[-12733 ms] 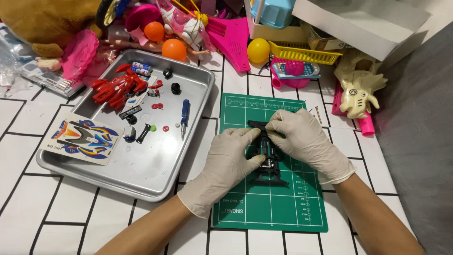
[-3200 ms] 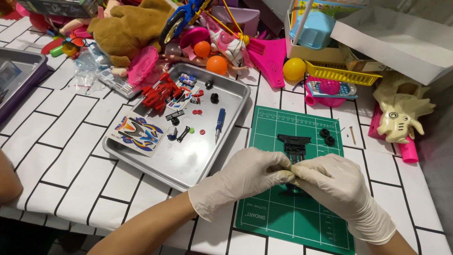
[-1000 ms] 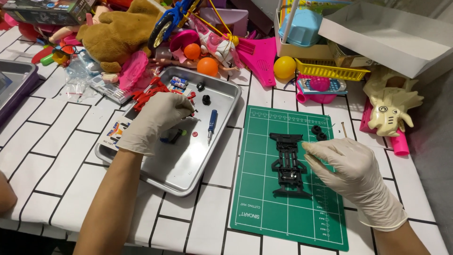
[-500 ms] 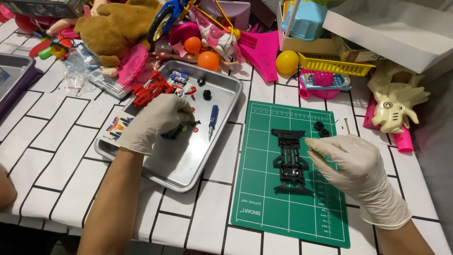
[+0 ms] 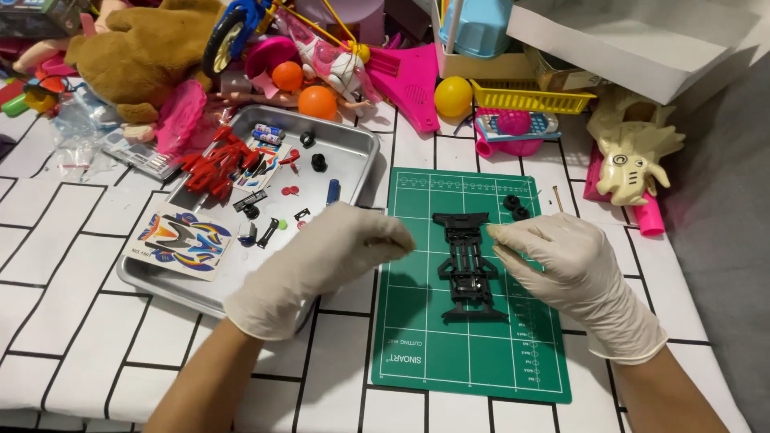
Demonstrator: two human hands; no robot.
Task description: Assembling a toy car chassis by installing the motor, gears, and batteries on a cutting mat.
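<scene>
Our left hand [image 5: 329, 261] is coming back out of the metal tray [image 5: 361, 156] now, fingers curled shut around something too small to make out, heading for the black toy car chassis [image 5: 468, 265] lying on the green cutting mat [image 5: 417, 337], so looks like we've fetched a part. Our right hand [image 5: 573, 277] is still parked beside the chassis, fingertips pinched on it. The tray's holding red parts, a sticker sheet [image 5: 180, 239], little black wheels and a blue screwdriver [image 5: 333, 191].

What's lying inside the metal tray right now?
In the metal tray: red plastic parts, a sticker sheet, small black pieces. The left hand covers the tray's near right part, hiding anything there.
</scene>
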